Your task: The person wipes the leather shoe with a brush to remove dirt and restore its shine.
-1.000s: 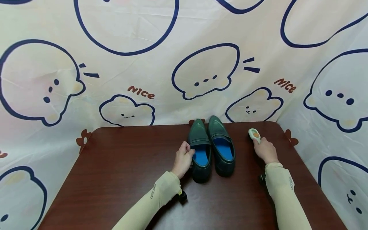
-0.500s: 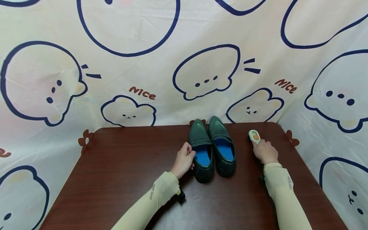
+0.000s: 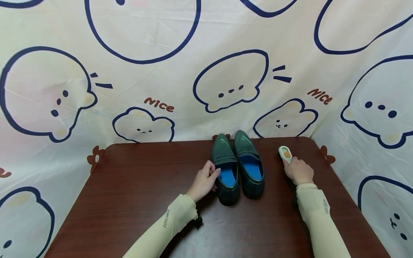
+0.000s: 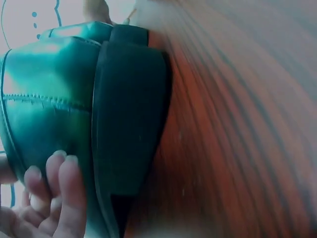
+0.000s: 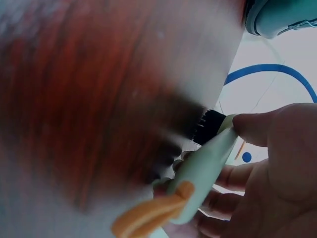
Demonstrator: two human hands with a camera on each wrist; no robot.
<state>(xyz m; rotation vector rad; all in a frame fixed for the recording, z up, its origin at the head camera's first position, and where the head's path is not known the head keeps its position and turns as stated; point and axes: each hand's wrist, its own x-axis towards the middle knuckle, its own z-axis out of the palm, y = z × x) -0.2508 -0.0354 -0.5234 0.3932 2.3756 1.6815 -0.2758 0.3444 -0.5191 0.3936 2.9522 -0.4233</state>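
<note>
A pair of dark green loafers with blue insoles stands side by side on the brown table: a left loafer [image 3: 225, 154] and a right loafer [image 3: 246, 152]. My left hand [image 3: 203, 181] is at the outer side of the left loafer, its thumb near the shoe's opening. In the left wrist view the loosely bent fingers [image 4: 69, 186] lie against or just beside the green upper; contact is hard to judge. My right hand [image 3: 299, 171] grips a small brush [image 5: 205, 163] with a pale green handle, black bristles and an orange loop. Its bristles face the tabletop.
The wood-grain table [image 3: 145, 172] ends at a pale cloth backdrop [image 3: 180, 82] printed with cartoon bears. Both loafer toes reach the table's back edge. The brush is to the right of the shoes, near the table's right side.
My left hand has eased slightly left from the left loafer, with its thumb spread further from the forefinger. The left loafer shifted slightly right against its pair. The right hand stays put with the brush.
</note>
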